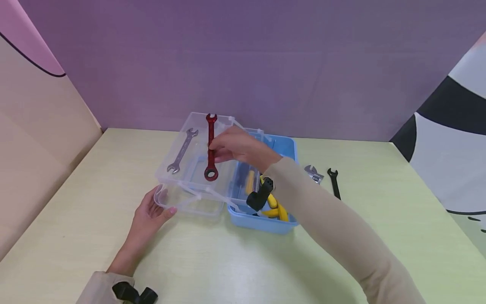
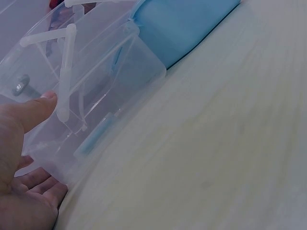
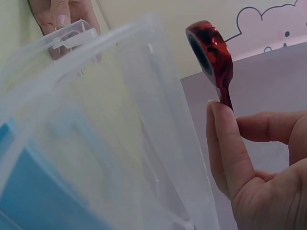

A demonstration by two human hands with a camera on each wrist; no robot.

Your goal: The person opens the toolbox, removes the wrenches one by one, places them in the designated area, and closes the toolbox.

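Right hand (image 1: pixel 237 147) pinches the red wrench (image 1: pixel 211 145) over the clear tray (image 1: pixel 178 198) at frame centre, beside the silver wrench (image 1: pixel 183 150); left hand (image 1: pixel 149 215) grips the tray's corner; two wrenches (image 1: pixel 322 177) wait on the counter (image 1: pixel 228 261) at right.

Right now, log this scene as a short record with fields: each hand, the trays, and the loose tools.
Right hand: pinches the red wrench above the clear tray
Left hand: holds the near left corner of the clear tray
Clear tray contents: silver open-end wrench
Blue box: right of the clear tray, holds yellow-handled tools
Table: black wrench and adjustable wrench lie right of the blue box
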